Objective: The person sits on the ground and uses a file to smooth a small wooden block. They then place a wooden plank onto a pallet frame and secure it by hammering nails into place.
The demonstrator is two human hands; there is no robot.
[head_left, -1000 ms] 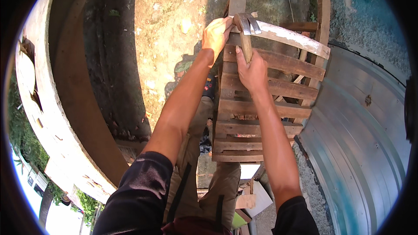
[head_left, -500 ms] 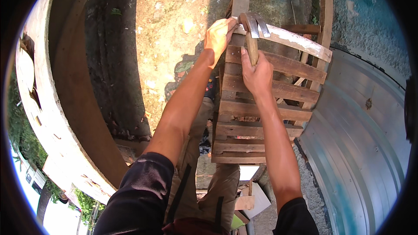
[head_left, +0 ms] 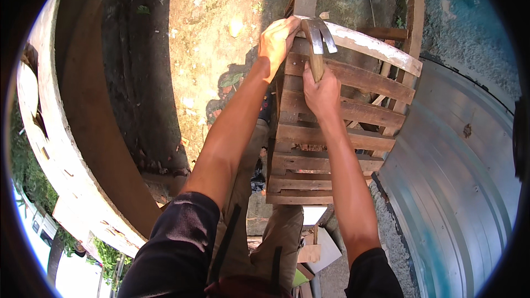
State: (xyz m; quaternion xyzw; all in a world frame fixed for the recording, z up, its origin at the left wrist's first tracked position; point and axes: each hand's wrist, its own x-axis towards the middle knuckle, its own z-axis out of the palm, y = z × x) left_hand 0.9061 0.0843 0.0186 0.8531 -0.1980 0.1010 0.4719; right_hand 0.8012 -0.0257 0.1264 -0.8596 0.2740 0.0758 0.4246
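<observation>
My right hand (head_left: 322, 92) is wrapped round the wooden handle of a claw hammer (head_left: 315, 40). The hammer's metal head, claws toward me, is over the left end of a slat (head_left: 376, 48) with flaking white paint. At that same end my left hand (head_left: 276, 40) has its fingers closed on the slat; whether a nail is pinched there too is hidden. The painted slat lies across a wooden frame, beyond a row of bare brown slats (head_left: 371, 111) fixed with gaps between them.
Corrugated metal sheeting (head_left: 458, 171) and a blue-painted wall (head_left: 458, 27) stand close on the right. A large curved board (head_left: 88, 105) rises on the left. Sunlit concrete (head_left: 215, 22) with scattered debris lies beyond my left arm. Wood offcuts (head_left: 310, 253) lie near my legs.
The hammer head has shifted slightly left and toward me, with my right hand lower on the picture. My left hand stays at the slat's end, a little higher.
</observation>
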